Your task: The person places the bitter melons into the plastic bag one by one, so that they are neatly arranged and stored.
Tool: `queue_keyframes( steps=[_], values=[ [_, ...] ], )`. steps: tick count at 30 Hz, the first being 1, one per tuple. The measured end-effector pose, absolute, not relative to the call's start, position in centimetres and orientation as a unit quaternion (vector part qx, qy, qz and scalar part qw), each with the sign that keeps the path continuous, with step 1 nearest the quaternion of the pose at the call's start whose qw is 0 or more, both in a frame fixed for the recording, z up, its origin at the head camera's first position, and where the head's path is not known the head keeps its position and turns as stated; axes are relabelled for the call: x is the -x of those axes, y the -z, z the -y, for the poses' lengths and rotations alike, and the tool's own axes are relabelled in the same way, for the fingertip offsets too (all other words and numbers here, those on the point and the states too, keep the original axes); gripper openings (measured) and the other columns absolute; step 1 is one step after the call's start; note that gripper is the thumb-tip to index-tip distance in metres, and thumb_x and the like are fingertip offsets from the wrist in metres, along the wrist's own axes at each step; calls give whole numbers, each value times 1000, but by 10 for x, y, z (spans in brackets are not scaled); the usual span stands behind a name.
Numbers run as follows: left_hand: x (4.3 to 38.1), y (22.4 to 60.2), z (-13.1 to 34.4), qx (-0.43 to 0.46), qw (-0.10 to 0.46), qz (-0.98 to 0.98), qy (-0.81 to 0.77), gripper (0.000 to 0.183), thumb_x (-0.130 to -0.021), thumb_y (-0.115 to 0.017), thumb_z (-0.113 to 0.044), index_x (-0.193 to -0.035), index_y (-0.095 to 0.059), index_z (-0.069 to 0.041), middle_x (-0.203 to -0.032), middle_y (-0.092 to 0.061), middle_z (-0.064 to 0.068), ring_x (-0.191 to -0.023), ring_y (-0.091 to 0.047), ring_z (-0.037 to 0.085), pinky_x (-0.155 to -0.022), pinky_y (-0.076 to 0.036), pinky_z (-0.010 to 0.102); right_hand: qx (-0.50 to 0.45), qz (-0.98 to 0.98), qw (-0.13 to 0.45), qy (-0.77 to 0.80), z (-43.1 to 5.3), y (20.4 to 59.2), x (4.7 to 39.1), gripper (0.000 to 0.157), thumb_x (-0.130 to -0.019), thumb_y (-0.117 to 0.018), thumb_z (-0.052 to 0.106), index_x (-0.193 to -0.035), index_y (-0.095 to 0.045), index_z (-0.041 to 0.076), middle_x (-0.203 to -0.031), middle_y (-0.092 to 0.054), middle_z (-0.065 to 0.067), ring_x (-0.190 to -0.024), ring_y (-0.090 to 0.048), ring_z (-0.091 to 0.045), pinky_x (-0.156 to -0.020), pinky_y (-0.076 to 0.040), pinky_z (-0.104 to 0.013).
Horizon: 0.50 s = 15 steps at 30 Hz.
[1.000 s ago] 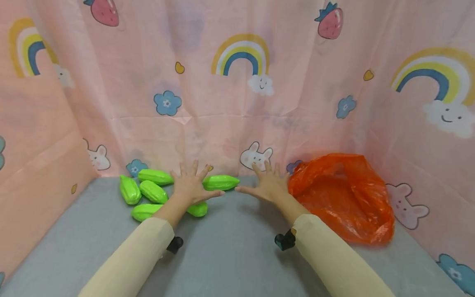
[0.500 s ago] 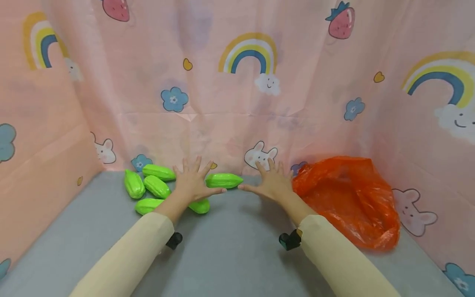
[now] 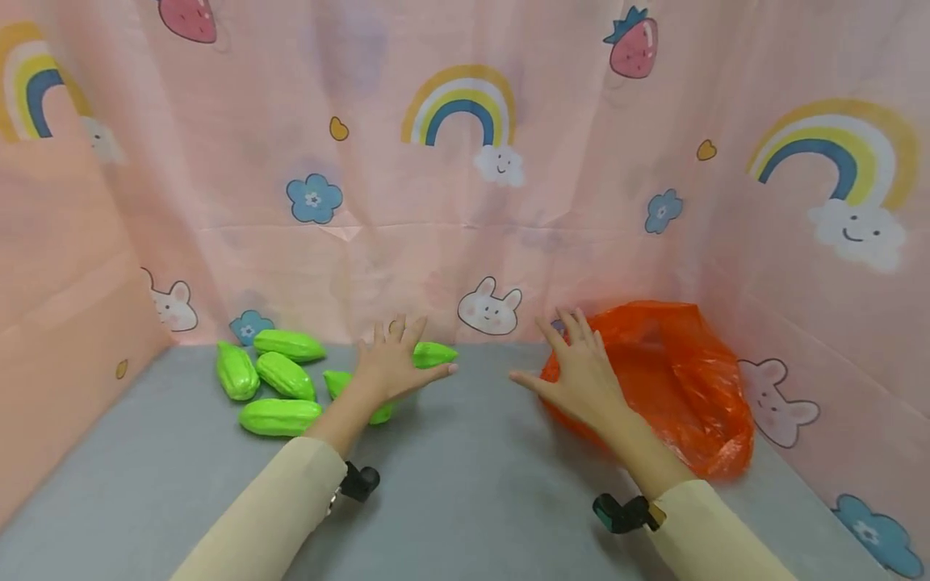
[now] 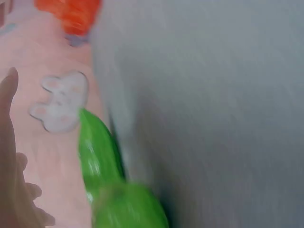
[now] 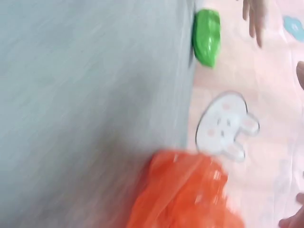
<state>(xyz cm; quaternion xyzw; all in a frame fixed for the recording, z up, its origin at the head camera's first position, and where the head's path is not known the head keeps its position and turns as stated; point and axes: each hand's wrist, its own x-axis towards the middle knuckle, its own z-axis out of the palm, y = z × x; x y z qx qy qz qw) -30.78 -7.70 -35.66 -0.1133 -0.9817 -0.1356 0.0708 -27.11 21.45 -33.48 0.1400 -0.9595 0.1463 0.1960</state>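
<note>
My left hand (image 3: 390, 367) hovers with fingers spread, palm down, among bright green ridged gourds. It partly covers one gourd (image 3: 436, 355) by the back wall and another (image 3: 337, 383) nearer me. In the left wrist view, two gourds (image 4: 97, 147) line up beside that hand. My right hand (image 3: 581, 375), also spread and holding nothing, overlaps the left side of a crumpled orange plastic bag (image 3: 676, 395). The bag's mouth gapes toward me. From the right wrist, the bag (image 5: 185, 194) shows below, with only bits of fingers (image 5: 294, 218) at the right edge.
Several more gourds (image 3: 280, 417) lie grouped on the left of the grey tabletop (image 3: 465, 500). A pink printed curtain (image 3: 450, 250) walls off the back and both sides. Small black wrist cameras (image 3: 625, 514) sit by the sleeves.
My right hand has moved right, from beside the bag to in front of its left side. The left hand has shifted slightly right, uncovering more of the gourds. The head view has turned a little.
</note>
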Motion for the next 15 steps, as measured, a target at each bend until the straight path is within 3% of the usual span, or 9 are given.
queue_keyframes(
  steps=[4,8,15],
  values=[
    [308,355,64,126,78,971,185,103,-84,-51,-81,-164,-15,-27,-170,-16,15,-156,-11,49,-117,-16,76,-143,941,255,-171,-245,342,256,91,-81,-77,57,-157,-39,24,-166,-29,-16,-154,-20,-44,-113,-27,-74],
    [310,356,54,123,71,961,236,95,-89,-52,-74,-162,-23,-22,-169,-19,16,-155,-14,48,-118,-18,75,-128,919,317,-196,-273,348,242,88,-80,-81,48,-154,-43,19,-162,-35,-19,-152,-26,-45,-106,-35,-76],
    [315,356,44,110,70,943,306,84,-94,-53,-66,-159,-34,-15,-167,-25,19,-155,-15,48,-119,-16,74,-85,877,410,-237,-321,353,224,82,-81,-82,41,-150,-48,14,-160,-39,-18,-148,-33,-44,-109,-34,-73]
  ],
)
